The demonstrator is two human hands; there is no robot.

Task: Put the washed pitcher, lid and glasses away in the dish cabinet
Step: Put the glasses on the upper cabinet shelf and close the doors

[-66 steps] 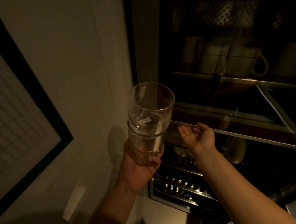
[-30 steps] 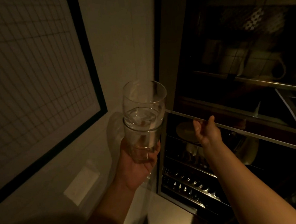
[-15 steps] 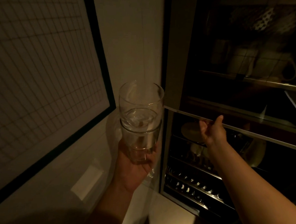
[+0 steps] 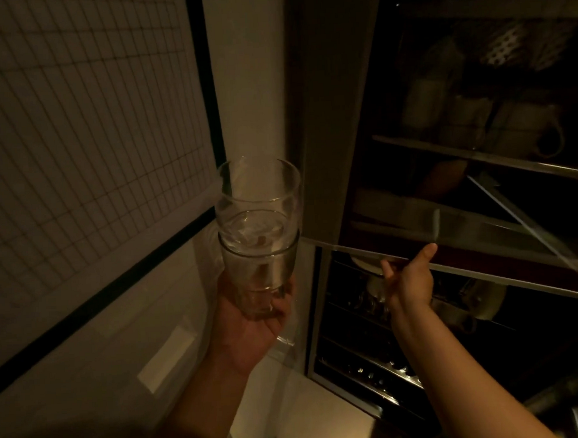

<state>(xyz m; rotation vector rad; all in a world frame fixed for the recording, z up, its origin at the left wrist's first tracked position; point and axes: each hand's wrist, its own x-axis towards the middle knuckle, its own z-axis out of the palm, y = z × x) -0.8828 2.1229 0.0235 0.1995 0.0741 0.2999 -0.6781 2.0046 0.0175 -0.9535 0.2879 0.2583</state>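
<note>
Glasses: two clear glasses [image 4: 260, 233] are sitting nested one inside the other, upright, raised in front of the pale wall just left of the dish cabinet [image 4: 314, 150].
Left hand: the left hand [image 4: 249, 324] is gripping the lower glass from below, fingers and thumb curling round its base, palm turned up.
Right hand: the right hand [image 4: 408, 281] is reaching up to the lower edge of the glass door [image 4: 467, 263]; thumb and fingers are pinching that edge, fingertips partly hidden behind the glass.
Glass door: it is standing swung outward from the cabinet front, its metal-lined edge running from beside the glasses off toward the right.
Cabinet interior: it is lying in deep shadow; pale mugs [image 4: 524, 129] are standing on an upper shelf, with a spotted item above them too dim to name.
Lower rack: a metal wire rack [image 4: 365, 365] is showing below the door edge, with a rounded pale dish [image 4: 486, 295] to its right; details are too dark to tell.
Wall: a black-framed grid panel [image 4: 75, 129] is hanging on the left, well apart from the glasses.
</note>
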